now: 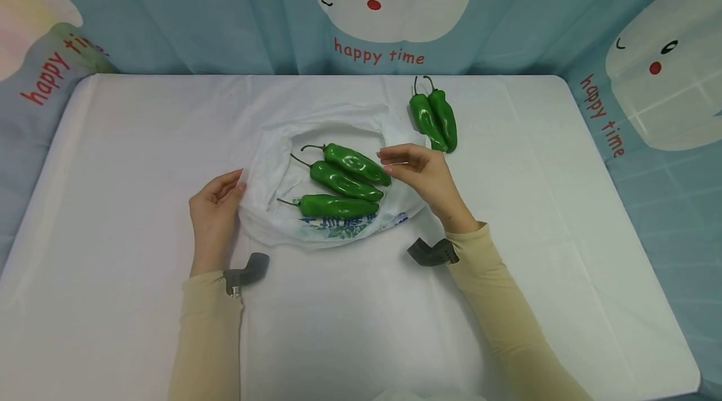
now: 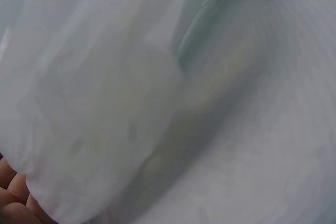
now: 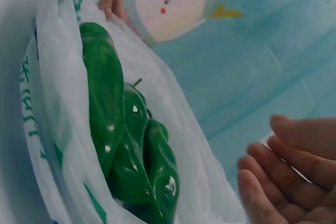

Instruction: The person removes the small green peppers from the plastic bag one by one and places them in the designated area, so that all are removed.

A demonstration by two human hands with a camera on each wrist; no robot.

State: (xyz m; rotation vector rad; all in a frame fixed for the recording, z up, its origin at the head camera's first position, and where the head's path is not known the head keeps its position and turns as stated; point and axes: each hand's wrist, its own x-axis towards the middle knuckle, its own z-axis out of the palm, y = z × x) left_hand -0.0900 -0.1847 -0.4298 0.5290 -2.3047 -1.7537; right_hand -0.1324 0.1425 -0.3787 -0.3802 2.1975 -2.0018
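Head view: left grip (image 1: pixel 216 216) seemingly pinches crinkled bag (image 1: pixel 262 225); right grip (image 1: pixel 422 177) released beside glossy, tapered peppers (image 1: pixel 345 181).

The left hand (image 1: pixel 216 218) and right hand (image 1: pixel 424 180) are bare beyond long beige fabric sleeves (image 1: pixel 206 338). A dark grey, angular unit (image 1: pixel 253 269) is worn at the left wrist, a matching dark unit (image 1: pixel 431 253) at the right.

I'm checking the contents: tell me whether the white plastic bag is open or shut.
Open: the white plastic bag's mouth gapes wide, showing three long green peppers lying inside.
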